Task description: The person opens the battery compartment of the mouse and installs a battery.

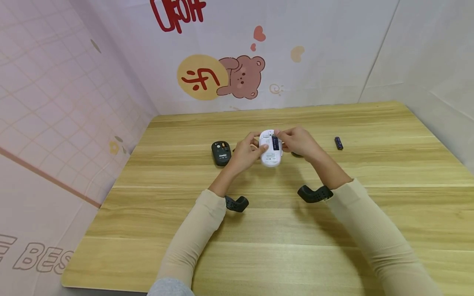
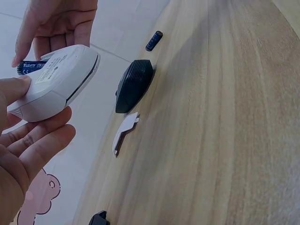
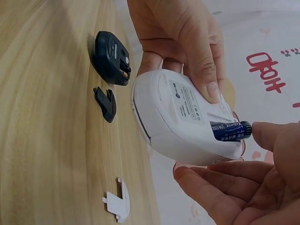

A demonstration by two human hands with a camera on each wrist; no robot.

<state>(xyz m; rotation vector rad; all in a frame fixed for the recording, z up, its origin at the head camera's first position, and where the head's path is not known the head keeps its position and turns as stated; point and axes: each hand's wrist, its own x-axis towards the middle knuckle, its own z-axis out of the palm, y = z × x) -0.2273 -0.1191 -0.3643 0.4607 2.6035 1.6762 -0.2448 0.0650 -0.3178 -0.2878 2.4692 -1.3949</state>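
My left hand (image 1: 244, 154) grips a white computer mouse (image 1: 272, 159), held above the table with its underside facing up. Its thumb lies across the underside and the other fingers support the shell. A dark blue cylindrical battery (image 3: 229, 131) sits in the mouse's battery slot, one end sticking out at a slant. With the thumb at that end and the fingers under the shell, my right hand (image 1: 301, 142) pinches the battery against the mouse. In the left wrist view, the mouse (image 2: 61, 89) hides part of the battery.
An upturned black mouse (image 1: 221, 154) with its battery slot uncovered lies left, near a small black cover (image 3: 107, 104). A white cover (image 2: 124, 131) rests beside a dark ribbed mouse-shaped object (image 2: 134, 84). Farther right is a loose battery (image 1: 338, 143). The wall (image 1: 326, 74) borders the wooden table (image 1: 259, 255).
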